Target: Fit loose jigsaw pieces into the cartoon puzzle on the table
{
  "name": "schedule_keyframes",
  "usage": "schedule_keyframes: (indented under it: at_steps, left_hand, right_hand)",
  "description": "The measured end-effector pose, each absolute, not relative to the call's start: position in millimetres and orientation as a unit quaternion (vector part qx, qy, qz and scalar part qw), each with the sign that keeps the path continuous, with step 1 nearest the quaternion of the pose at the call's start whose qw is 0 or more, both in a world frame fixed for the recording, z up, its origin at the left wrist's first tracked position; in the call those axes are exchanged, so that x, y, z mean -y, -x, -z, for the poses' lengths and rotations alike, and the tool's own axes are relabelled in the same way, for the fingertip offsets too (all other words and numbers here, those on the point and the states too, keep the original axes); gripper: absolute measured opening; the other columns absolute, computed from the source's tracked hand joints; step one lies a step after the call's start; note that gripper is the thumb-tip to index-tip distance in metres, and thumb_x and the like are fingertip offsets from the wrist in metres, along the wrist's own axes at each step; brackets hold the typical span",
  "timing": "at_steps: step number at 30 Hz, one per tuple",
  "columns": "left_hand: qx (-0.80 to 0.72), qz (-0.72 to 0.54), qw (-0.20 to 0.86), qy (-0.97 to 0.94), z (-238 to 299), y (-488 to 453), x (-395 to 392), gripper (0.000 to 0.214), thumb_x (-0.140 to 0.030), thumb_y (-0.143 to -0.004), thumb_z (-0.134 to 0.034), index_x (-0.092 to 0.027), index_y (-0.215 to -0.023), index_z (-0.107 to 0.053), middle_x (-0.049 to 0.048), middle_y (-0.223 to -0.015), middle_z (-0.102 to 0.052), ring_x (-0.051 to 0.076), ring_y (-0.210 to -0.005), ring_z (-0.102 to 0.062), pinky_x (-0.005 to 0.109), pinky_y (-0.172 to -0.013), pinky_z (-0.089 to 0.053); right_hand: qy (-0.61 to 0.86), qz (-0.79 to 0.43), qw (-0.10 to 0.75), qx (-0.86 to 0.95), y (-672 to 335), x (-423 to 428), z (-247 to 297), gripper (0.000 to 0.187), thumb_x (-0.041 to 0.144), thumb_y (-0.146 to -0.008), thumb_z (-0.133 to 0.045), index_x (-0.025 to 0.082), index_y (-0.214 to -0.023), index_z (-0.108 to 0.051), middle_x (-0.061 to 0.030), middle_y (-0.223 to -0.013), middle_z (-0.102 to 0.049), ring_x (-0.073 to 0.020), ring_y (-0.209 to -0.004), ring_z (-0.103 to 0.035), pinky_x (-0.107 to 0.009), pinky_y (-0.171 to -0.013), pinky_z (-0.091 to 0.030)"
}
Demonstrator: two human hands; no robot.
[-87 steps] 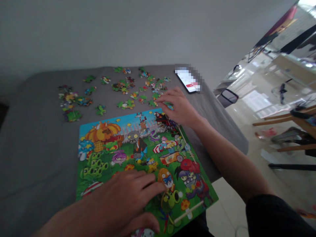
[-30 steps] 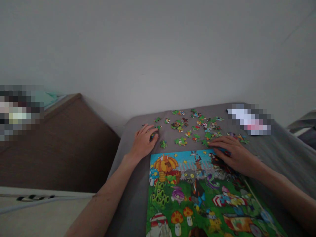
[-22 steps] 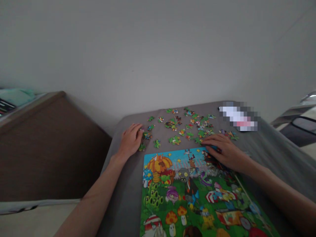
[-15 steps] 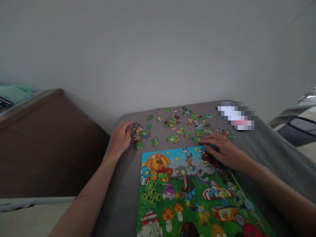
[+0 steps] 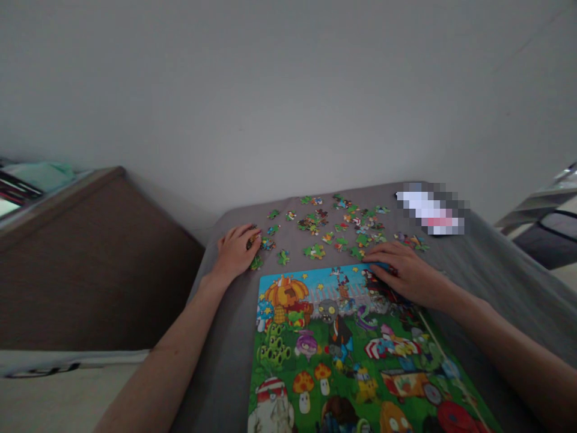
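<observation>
The left hand (image 5: 237, 249) curves, half open, over some puzzle pieces (image 5: 314, 251) at the left of the grey cloth (image 5: 482, 270); whether it grips any is unclear. The right hand (image 5: 402, 269) lies loosely bent over the far right corner of the picture board (image 5: 311, 325); its grip cannot be told. The board lies nearer than the scattered pieces.

I've 1 pic board (image 5: 336, 355); past it, 20+ puzzle pcs (image 5: 314, 251), too bunched for exact no., & 1 phone (image 5: 428, 210); near its far corners, my 2 hands (image 5: 238, 249).
</observation>
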State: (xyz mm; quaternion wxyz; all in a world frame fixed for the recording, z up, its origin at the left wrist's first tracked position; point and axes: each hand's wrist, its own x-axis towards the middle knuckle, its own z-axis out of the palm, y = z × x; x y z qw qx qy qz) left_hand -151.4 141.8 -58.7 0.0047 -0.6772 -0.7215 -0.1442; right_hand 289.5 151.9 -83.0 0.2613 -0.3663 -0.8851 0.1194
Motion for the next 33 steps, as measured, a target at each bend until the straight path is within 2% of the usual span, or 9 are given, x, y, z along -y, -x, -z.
schedule_keyframes:
  at_steps: [8,11,13,17,22,27,30,33]
  left_hand:
    - [0.702,0.070,0.035,0.707,39,129,-125,0.033,-0.029,-0.111,-0.050,-0.025,-0.126,-0.079,0.0123,-0.147,-0.072,0.036,-0.145,-0.057,0.059,-0.120,-0.045]
    - [0.703,0.046,0.045,0.708,38,120,-121,0.027,-0.033,-0.109,-0.063,-0.020,-0.130,-0.074,0.0125,-0.142,-0.071,0.034,-0.139,-0.061,0.060,-0.120,-0.047]
    - [0.707,0.038,0.049,0.704,38,117,-122,0.032,-0.037,-0.107,-0.070,-0.019,-0.133,-0.072,0.0119,-0.143,-0.069,0.033,-0.137,-0.063,0.061,-0.119,-0.050]
    - [0.711,0.044,0.042,0.701,41,118,-129,0.038,-0.039,-0.107,-0.073,-0.020,-0.140,-0.068,0.0125,-0.147,-0.067,0.032,-0.135,-0.065,0.060,-0.115,-0.056]
    - [0.697,0.078,0.012,0.713,47,133,-139,0.038,-0.040,-0.107,-0.073,-0.021,-0.140,-0.069,0.0125,-0.147,-0.067,0.031,-0.132,-0.067,0.058,-0.112,-0.058]
    - [0.700,0.138,-0.014,0.700,60,149,-151,0.042,-0.041,-0.107,-0.073,-0.020,-0.143,-0.066,0.0129,-0.147,-0.067,0.032,-0.132,-0.067,0.058,-0.112,-0.059]
    - [0.698,0.176,-0.033,0.694,66,155,-155,0.044,-0.041,-0.106,-0.073,-0.020,-0.144,-0.066,0.0128,-0.146,-0.067,0.032,-0.130,-0.068,0.058,-0.111,-0.059]
    - [0.685,0.216,-0.054,0.694,69,158,-156,0.044,-0.042,-0.107,-0.073,-0.020,-0.144,-0.066,0.0126,-0.144,-0.068,0.032,-0.130,-0.068,0.058,-0.111,-0.058]
  right_hand:
    - [0.363,-0.118,0.259,0.887,-289,-152,83,0.028,0.028,-0.105,-0.056,0.024,-0.112,-0.082,-0.0130,-0.117,-0.082,-0.0332,-0.113,-0.078,-0.058,-0.104,-0.063]
    - [0.362,-0.117,0.260,0.887,-289,-151,84,0.028,0.028,-0.105,-0.055,0.025,-0.112,-0.082,-0.0129,-0.118,-0.082,-0.0327,-0.113,-0.078,-0.057,-0.104,-0.063]
    - [0.363,-0.117,0.262,0.887,-291,-151,85,0.028,0.030,-0.105,-0.056,0.025,-0.112,-0.083,-0.0130,-0.117,-0.083,-0.0326,-0.112,-0.078,-0.057,-0.104,-0.064]
    - [0.362,-0.109,0.288,0.880,-290,-156,79,0.029,0.034,-0.106,-0.057,0.024,-0.112,-0.083,-0.0132,-0.114,-0.084,-0.0327,-0.111,-0.079,-0.056,-0.103,-0.064]
    - [0.369,-0.114,0.313,0.868,-249,-187,48,0.033,0.035,-0.105,-0.057,0.024,-0.125,-0.081,-0.0122,-0.123,-0.084,-0.0319,-0.118,-0.078,-0.055,-0.106,-0.062]
    - [0.362,-0.080,0.145,0.917,-160,-227,9,0.037,0.025,-0.107,-0.060,0.016,-0.138,-0.077,-0.0171,-0.140,-0.078,-0.0324,-0.133,-0.072,-0.050,-0.120,-0.052]
    - [0.379,-0.016,0.058,0.923,-112,-244,-2,0.047,0.025,-0.111,-0.057,0.012,-0.156,-0.065,-0.0216,-0.156,-0.067,-0.0356,-0.147,-0.062,-0.052,-0.127,-0.044]
    - [0.379,-0.006,0.024,0.925,-79,-257,-1,0.050,0.025,-0.110,-0.060,0.014,-0.159,-0.063,-0.0234,-0.163,-0.061,-0.0391,-0.150,-0.059,-0.055,-0.125,-0.047]
